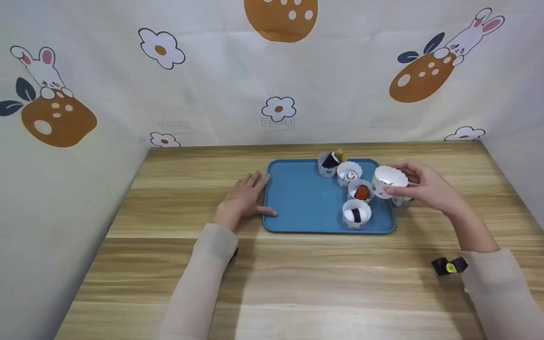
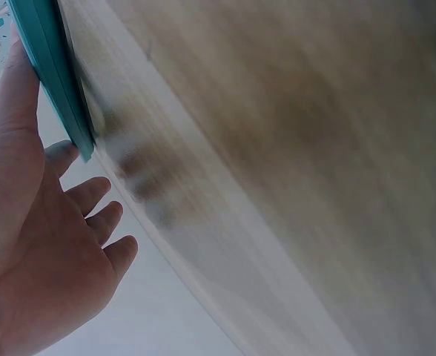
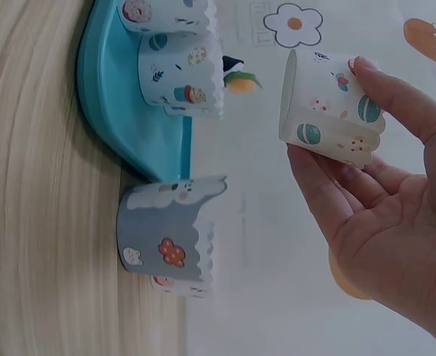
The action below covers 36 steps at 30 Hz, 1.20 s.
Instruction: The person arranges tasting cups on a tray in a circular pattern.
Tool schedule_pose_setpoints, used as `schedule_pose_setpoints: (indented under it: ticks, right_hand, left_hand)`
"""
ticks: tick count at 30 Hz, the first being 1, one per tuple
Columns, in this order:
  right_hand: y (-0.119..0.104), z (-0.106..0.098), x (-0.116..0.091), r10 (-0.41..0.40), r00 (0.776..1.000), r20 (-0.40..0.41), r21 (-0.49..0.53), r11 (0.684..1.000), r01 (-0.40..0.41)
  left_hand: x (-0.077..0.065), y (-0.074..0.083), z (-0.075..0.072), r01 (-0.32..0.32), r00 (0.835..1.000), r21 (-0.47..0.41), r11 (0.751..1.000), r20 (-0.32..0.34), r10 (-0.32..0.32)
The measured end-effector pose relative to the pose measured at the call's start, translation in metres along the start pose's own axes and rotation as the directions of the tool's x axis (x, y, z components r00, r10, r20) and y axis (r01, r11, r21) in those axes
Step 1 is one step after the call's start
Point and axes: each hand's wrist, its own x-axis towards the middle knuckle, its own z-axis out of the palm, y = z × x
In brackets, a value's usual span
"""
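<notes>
My right hand (image 1: 425,186) holds a white patterned paper baking cup (image 1: 390,182) between thumb and fingers, raised over the right side of a blue tray (image 1: 300,196). The right wrist view shows the cup (image 3: 329,107) tilted off the surface. Several similar cups stand on the tray's right half. One contains a toy hand roll (image 1: 331,160), another an orange-red piece (image 1: 361,192), and the nearest a white piece with a black band (image 1: 356,215). At the tray's left rim, my left hand (image 1: 243,198) rests with fingers spread, its thumb touching the near corner.
Beside the tray's right end, on the wooden table (image 1: 300,293), stands a grey-blue paper cup (image 3: 162,230) with another partly hidden behind it. Small black toy sushi rolls (image 1: 449,266) lie by the right sleeve. A dark object (image 1: 233,255) is mostly hidden by the left sleeve.
</notes>
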Motion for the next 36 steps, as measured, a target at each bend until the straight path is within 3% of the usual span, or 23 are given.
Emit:
schedule_pose_setpoints:
  ticks: [20, 36]
  right_hand:
    - [-0.016, 0.043, 0.018, -0.131, 0.989, 0.076, 0.059, 0.99, 0.126]
    - [-0.025, 0.075, 0.033, -0.153, 0.981, 0.123, 0.125, 0.983, 0.137]
  left_hand:
    - [0.001, 0.0, 0.002, 0.011, 1.0, -0.003, 1.0, -0.007, -0.011]
    - [0.0, -0.001, 0.001, 0.006, 1.0, 0.008, 1.0, -0.004, -0.006]
